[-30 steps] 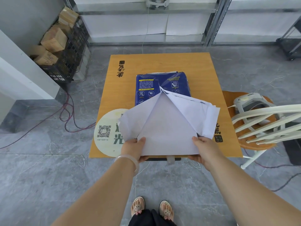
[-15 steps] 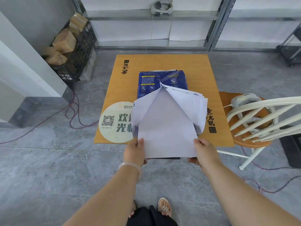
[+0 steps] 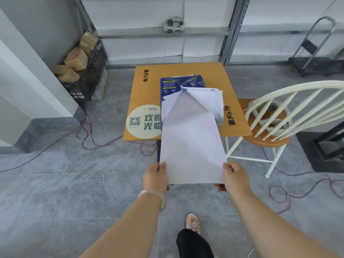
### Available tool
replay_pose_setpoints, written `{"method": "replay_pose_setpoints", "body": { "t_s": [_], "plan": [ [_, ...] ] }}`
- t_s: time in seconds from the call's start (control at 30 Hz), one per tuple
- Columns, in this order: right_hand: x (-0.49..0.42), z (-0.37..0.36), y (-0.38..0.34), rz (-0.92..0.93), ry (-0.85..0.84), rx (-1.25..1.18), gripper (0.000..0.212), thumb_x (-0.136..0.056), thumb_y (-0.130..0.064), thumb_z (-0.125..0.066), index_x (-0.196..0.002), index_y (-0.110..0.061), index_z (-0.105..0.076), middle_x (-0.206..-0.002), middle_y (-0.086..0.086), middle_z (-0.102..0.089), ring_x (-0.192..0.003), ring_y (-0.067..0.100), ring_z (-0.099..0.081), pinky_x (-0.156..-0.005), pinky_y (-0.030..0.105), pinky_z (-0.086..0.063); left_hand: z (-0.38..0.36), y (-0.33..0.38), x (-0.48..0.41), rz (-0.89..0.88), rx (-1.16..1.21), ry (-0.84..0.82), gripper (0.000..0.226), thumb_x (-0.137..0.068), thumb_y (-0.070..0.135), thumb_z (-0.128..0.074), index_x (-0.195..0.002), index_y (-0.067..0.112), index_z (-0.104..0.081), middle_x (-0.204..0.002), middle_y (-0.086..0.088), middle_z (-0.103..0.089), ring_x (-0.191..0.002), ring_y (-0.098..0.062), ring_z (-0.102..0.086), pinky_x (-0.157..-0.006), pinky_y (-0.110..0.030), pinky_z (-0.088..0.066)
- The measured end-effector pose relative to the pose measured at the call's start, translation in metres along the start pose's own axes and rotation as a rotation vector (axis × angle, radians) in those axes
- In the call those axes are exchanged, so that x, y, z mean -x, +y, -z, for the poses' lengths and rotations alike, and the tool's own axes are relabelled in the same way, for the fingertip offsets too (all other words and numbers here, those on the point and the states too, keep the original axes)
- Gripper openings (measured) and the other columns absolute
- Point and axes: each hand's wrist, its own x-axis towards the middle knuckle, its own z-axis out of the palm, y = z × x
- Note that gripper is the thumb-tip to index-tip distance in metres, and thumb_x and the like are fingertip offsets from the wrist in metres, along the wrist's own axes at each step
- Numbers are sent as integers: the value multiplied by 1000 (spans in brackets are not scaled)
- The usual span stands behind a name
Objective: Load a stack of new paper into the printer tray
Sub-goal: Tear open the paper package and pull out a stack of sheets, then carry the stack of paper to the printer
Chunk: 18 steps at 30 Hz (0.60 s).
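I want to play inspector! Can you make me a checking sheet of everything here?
Surface: orange table with a round QR sticker.
Job's things: white paper stack half pulled from the blue wrapper; no printer seen.
Clutter: nothing seen.
Hands: left hand and right hand pinch the stack's near corners.
Cables: red cable loops across the floor.
Surroundings: white chair, black crate of boxes, hand cart.

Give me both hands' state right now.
Left hand: closed on the paper stack, near left corner.
Right hand: closed on the same stack, near right corner.
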Motion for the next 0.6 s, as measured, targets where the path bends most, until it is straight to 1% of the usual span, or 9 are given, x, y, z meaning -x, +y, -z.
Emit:
{"method": "replay_pose_setpoints", "body": {
  "t_s": [0.1,0.2,0.27,0.33,0.4,0.47,0.5,0.53,0.6],
  "plan": [
    [41,7,4,27,9,-28,18,-98,-18,-40,-105,-11,-55,-81,14,-63,-51,26,-61,-45,33,-54,20,-6,38,-27,23,4,25,-99,31,-41,-94,12,-56,-76,-5,-59,-53,-24,-58,-46,-28,-48],
    [71,13,-6,72,7,-54,18,-98,-20,-40,-107,-13,-54,-83,11,-62,-52,26,-62,-46,34,-56,38,1,65,-75,54,17,25,-100,31,-40,-91,14,-56,-73,-2,-57,-51,-21,-55,-49,-30,-48],
    [85,19,-20,120,0,-62,18,-99,-21,-39,-109,-14,-52,-82,7,-60,-51,24,-62,-47,34,-57,49,13,80,-118,73,49,26,-99,32,-40,-90,14,-57,-73,-2,-56,-52,-22,-53,-41,-25,-46],
    [98,25,-41,179,0,-39,17,-100,-24,-38,-110,-17,-50,-83,3,-58,-55,23,-64,-47,32,-57,59,29,93,-172,100,75,28,-99,32,-40,-88,13,-57,-76,-4,-55,-60,-24,-53,-36,-21,-42],
    [108,29,-67,242,-12,-28,18,-100,-27,-38,-112,-18,-49,-86,1,-58,-64,23,-65,-52,31,-58,71,52,105,-227,142,105,26,-99,32,-41,-86,16,-57,-77,-4,-56,-65,-23,-53,-40,-25,-47],
    [116,30,-97,305,-31,-46,24,-100,-31,-39,-117,-18,-50,-97,5,-59,-78,27,-67,-58,35,-61,87,78,114,-292,179,154,27,-99,32,-42,-80,19,-56,-77,-4,-57,-66,-22,-53,-53,-34,-55],
    [121,30,-115,343,-41,-57,27,-99,-32,-39,-119,-18,-51,-103,5,-58,-85,29,-67,-61,36,-61,96,92,119,-333,181,189,28,-98,32,-42,-79,18,-56,-76,-4,-57,-66,-22,-53,-57,-37,-57],
    [125,29,-133,384,-57,-61,29,-99,-33,-39,-120,-18,-52,-106,5,-58,-88,31,-67,-61,36,-61,107,106,124,-371,183,225,29,-99,32,-41,-80,15,-56,-76,-5,-56,-65,-22,-53,-57,-38,-56],
    [136,29,-170,474,-95,-68,26,-99,-34,-38,-115,-20,-53,-100,1,-60,-81,31,-69,-52,30,-56,128,133,136,-446,201,303,33,-99,33,-41,-85,9,-57,-76,-6,-56,-63,-21,-53,-55,-38,-57]
  ]
}}
